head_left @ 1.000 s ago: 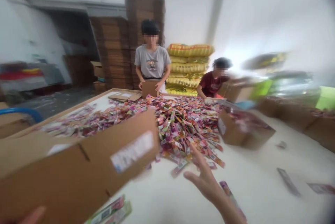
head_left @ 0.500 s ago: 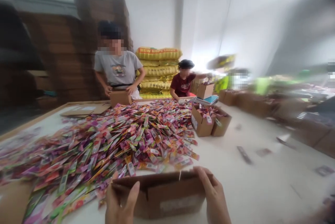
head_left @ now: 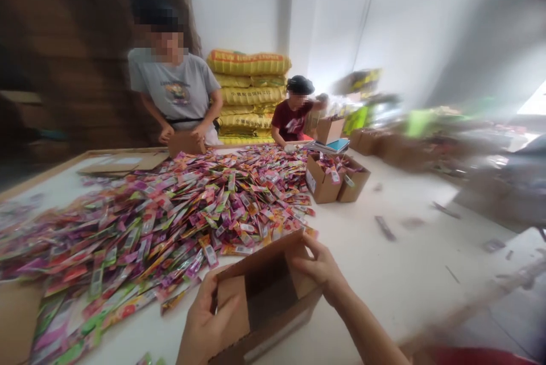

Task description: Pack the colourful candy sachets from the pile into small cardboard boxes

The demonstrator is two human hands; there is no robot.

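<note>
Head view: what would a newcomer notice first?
Likely the heap of bright packets, sprawling over the left and middle of the white table. Next, the open box in the foreground, held between left hand and right hand. Then the stacked yellow sacks beyond the table's far edge.

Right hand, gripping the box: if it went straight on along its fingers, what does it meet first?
Past the open cardboard box that it holds, the right hand would probably meet the packet pile first, though height and depth are unclear.
</note>
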